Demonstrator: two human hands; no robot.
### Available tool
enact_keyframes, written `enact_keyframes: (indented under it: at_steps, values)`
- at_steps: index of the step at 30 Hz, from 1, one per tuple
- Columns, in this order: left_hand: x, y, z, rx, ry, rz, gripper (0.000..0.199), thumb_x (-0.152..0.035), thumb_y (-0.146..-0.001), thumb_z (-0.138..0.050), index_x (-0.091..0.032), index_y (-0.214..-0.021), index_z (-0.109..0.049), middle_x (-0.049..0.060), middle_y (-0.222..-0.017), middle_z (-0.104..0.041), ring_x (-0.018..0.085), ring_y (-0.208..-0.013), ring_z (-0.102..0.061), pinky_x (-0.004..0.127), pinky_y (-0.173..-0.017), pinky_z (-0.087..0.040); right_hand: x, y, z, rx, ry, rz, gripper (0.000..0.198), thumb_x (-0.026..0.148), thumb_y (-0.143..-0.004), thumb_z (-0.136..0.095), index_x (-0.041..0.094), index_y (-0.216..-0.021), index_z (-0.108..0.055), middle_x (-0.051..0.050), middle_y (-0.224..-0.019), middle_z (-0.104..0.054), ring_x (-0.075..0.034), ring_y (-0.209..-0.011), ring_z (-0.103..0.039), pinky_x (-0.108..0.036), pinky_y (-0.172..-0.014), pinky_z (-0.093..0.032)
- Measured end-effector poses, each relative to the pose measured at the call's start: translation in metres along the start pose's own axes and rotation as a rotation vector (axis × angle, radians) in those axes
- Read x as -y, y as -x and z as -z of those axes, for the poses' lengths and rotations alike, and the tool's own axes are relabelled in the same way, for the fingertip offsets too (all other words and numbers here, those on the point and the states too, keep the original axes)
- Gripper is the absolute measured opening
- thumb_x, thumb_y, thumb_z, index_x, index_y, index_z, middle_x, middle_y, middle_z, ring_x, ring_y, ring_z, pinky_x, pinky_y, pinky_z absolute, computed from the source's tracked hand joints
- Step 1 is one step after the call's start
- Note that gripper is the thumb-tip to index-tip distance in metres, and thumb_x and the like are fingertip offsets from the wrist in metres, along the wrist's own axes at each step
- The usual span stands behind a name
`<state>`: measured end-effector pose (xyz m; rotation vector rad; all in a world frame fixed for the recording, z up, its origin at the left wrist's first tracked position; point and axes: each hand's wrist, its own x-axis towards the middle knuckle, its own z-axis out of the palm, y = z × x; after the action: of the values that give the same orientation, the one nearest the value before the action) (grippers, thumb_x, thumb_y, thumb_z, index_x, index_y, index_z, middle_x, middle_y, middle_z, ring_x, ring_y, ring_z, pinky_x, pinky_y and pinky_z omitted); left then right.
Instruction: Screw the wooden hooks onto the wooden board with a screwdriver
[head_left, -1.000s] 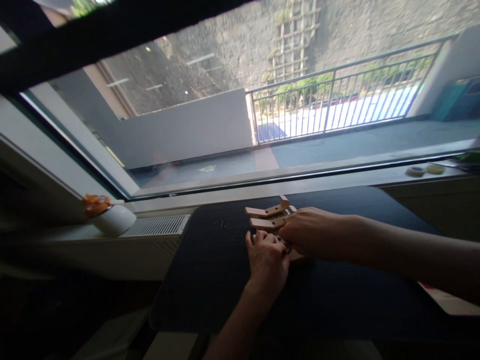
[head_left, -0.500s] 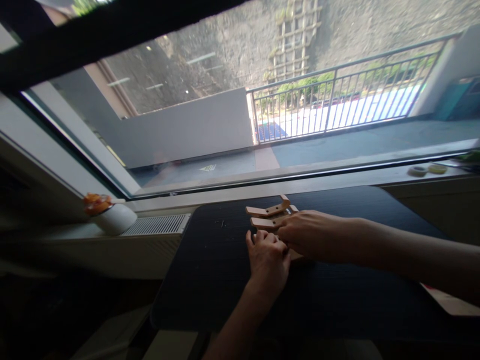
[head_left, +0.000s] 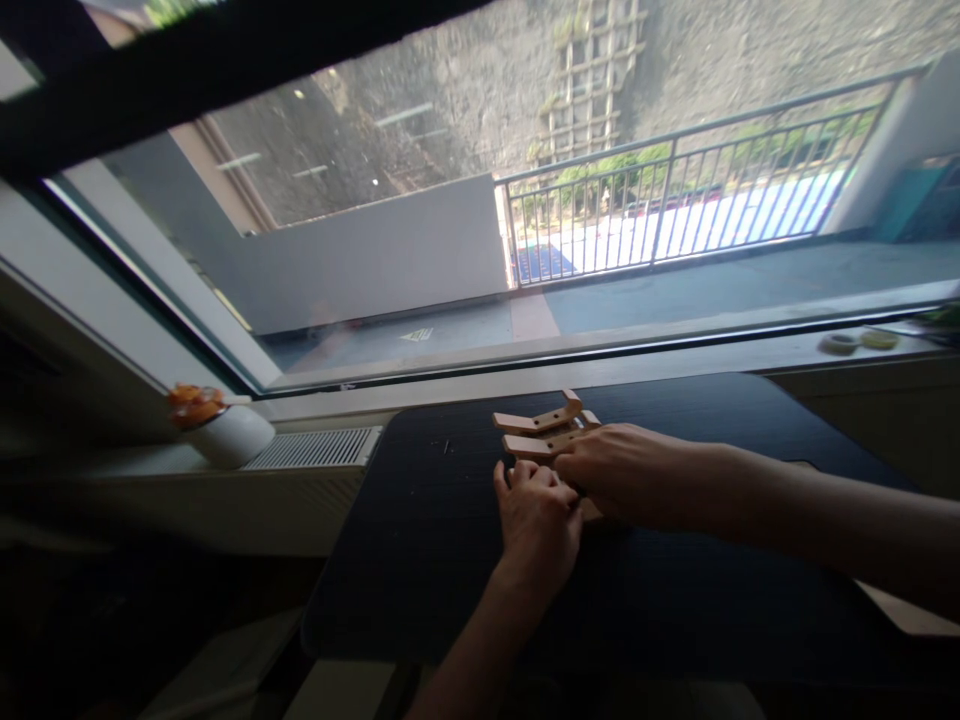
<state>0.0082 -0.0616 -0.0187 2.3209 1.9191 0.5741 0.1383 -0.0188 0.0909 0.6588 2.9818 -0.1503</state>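
Note:
A small wooden rack with upturned hook-shaped arms (head_left: 529, 445) lies on the dark tabletop (head_left: 420, 560). Dark screw holes show in the arms that I can see. My left hand (head_left: 538, 510) is curled over the near end of the rack, fingers bent and closed on the wood. Right beside it, my right hand (head_left: 607, 470) is closed with its knuckles up over the rack's right side. Whatever its fingers pinch is hidden beneath them. The near part of the rack is covered by both hands.
A thin dark screw-like piece (head_left: 448, 446) lies left of the rack. Beyond the left table edge, a white pot with orange flowers (head_left: 229, 435) stands by a radiator grille (head_left: 319, 448). Tape rolls (head_left: 877, 340) rest on the windowsill. A pale board (head_left: 907, 610) shows under my right forearm.
Both hands keep their places on the rack, with only a slight shift of the right hand and forearm. The whole view has moved very little.

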Motion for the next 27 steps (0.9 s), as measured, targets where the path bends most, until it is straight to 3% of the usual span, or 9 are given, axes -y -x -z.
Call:
enact_keyframes:
  at_steps: [4, 8, 14, 19, 23, 27]
  values:
    - [0.000, -0.001, 0.000, -0.001, -0.013, -0.002, 0.008, -0.028, -0.084, -0.065, -0.027, -0.081, -0.072, 0.001, -0.097, -0.068, 0.026, -0.106, -0.050, 0.060, -0.108, -0.022, 0.001, -0.003, 0.001, 0.072, 0.058, -0.118, 0.013, 0.013, -0.080, -0.060, 0.013, -0.089, -0.069, -0.009, -0.085, -0.072, -0.023, -0.080, -0.066, -0.030, -0.071, -0.043]
    - [0.000, 0.000, 0.002, 0.015, -0.011, -0.008, 0.007, -0.028, -0.083, -0.065, -0.028, -0.084, -0.072, 0.001, -0.098, -0.068, 0.026, -0.107, -0.050, 0.061, -0.108, -0.022, 0.004, -0.004, 0.006, 0.090, 0.099, -0.183, 0.012, 0.017, -0.081, -0.060, 0.014, -0.087, -0.069, -0.008, -0.081, -0.072, -0.024, -0.078, -0.067, -0.033, -0.075, -0.043]
    - [-0.002, 0.001, 0.003, 0.000, -0.010, -0.001, 0.009, -0.027, -0.084, -0.064, -0.027, -0.079, -0.072, 0.001, -0.095, -0.068, 0.025, -0.106, -0.050, 0.060, -0.108, -0.023, 0.009, 0.001, 0.018, 0.099, 0.032, -0.088, 0.022, 0.013, -0.080, -0.062, 0.018, -0.098, -0.072, -0.010, -0.093, -0.072, -0.025, -0.094, -0.066, -0.035, -0.085, -0.044]
    - [-0.001, 0.001, 0.001, -0.008, -0.011, 0.002, 0.008, -0.026, -0.081, -0.066, -0.026, -0.076, -0.072, 0.001, -0.095, -0.069, 0.025, -0.104, -0.051, 0.060, -0.108, -0.023, 0.007, 0.000, 0.014, 0.075, 0.050, -0.065, 0.026, 0.007, -0.081, -0.059, 0.018, -0.101, -0.072, -0.011, -0.094, -0.072, -0.025, -0.099, -0.064, -0.037, -0.091, -0.042]
    - [-0.003, 0.000, 0.002, 0.006, -0.013, 0.016, 0.009, -0.025, -0.082, -0.065, -0.026, -0.078, -0.072, 0.003, -0.095, -0.069, 0.026, -0.106, -0.051, 0.059, -0.109, -0.022, 0.009, -0.005, 0.009, 0.092, 0.067, -0.098, 0.026, 0.005, -0.080, -0.061, 0.015, -0.101, -0.072, -0.012, -0.096, -0.072, -0.025, -0.096, -0.065, -0.036, -0.084, -0.045]
    - [-0.004, 0.000, 0.004, 0.029, -0.008, 0.021, 0.011, -0.026, -0.083, -0.062, -0.026, -0.081, -0.073, 0.003, -0.093, -0.070, 0.027, -0.108, -0.051, 0.060, -0.109, -0.023, 0.014, -0.011, 0.011, 0.178, 0.136, -0.166, 0.014, 0.007, -0.081, -0.061, 0.011, -0.088, -0.073, -0.012, -0.086, -0.073, -0.025, -0.084, -0.067, -0.033, -0.072, -0.047]
